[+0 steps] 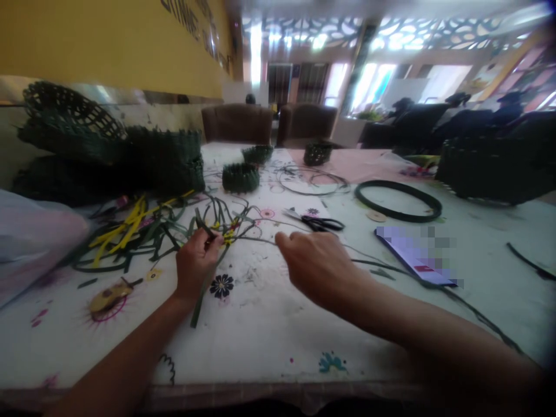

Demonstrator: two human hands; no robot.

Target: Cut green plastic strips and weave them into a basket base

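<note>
My left hand (197, 263) is closed on a small woven piece (228, 231) of green and yellow strips. Its loose ends fan out upward, and one broad strip hangs down below the hand. To the right, my right hand (310, 260) is a fist around a thin green strand (256, 239), which runs taut from the woven piece. Beyond the fist, long strands trail across the table to the lower right. Just behind the right hand lie scissors (324, 223) with dark handles, blades pointing left.
Loose green and yellow strips (125, 231) lie left of my left hand. Dark green baskets (160, 156) are stacked at the back left, with a small basket (240, 178) nearer the middle. A green hoop (397, 201) and a purple packet (412, 255) lie on the right.
</note>
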